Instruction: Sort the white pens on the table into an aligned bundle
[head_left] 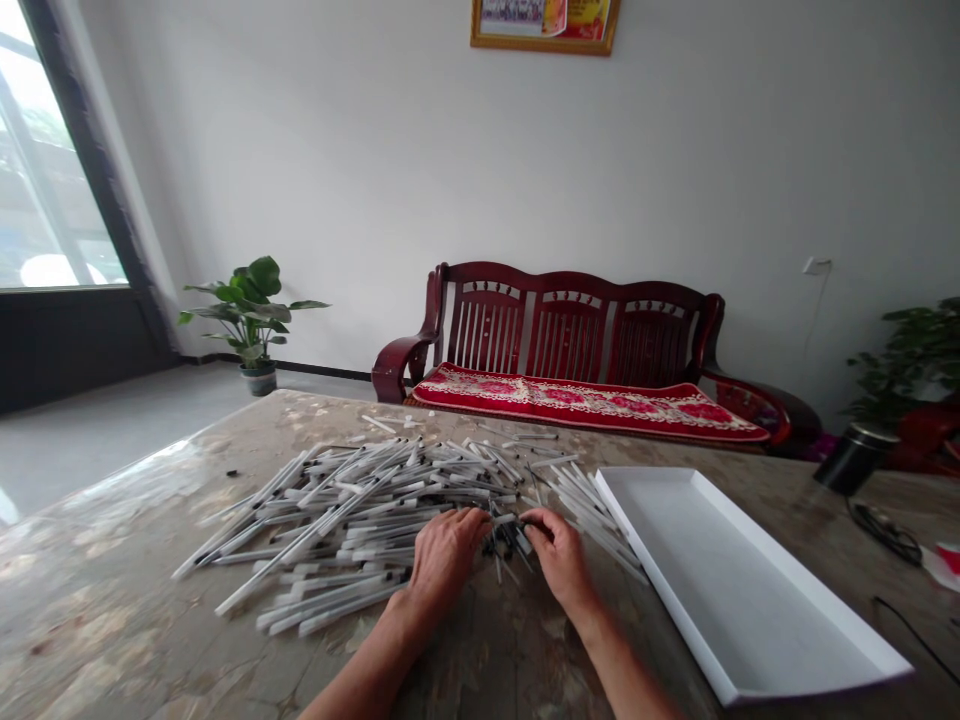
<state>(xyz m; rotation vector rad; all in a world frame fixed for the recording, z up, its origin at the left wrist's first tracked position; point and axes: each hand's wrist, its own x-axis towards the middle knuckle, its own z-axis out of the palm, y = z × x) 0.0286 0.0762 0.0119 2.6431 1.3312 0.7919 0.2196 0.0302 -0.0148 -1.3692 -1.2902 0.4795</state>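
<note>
A big heap of thin white pens (pixel 352 505) with dark tips lies spread over the marble table (pixel 112 590). My left hand (pixel 442 560) rests at the near edge of the heap, fingers curled onto the pens. My right hand (pixel 559 555) is close beside it, fingers bent around a small dark-and-white piece (pixel 508 525) held between both hands. Small dark parts (pixel 502 548) lie on the table under the hands. What exactly the fingers pinch is too small to name.
A long white shallow tray (pixel 757 640) lies to the right of my hands. A dark cylindrical cup (pixel 855 458) and black cables (pixel 885 530) sit at the far right. A red wooden bench (pixel 570 360) and potted plants (pixel 251 315) stand behind the table.
</note>
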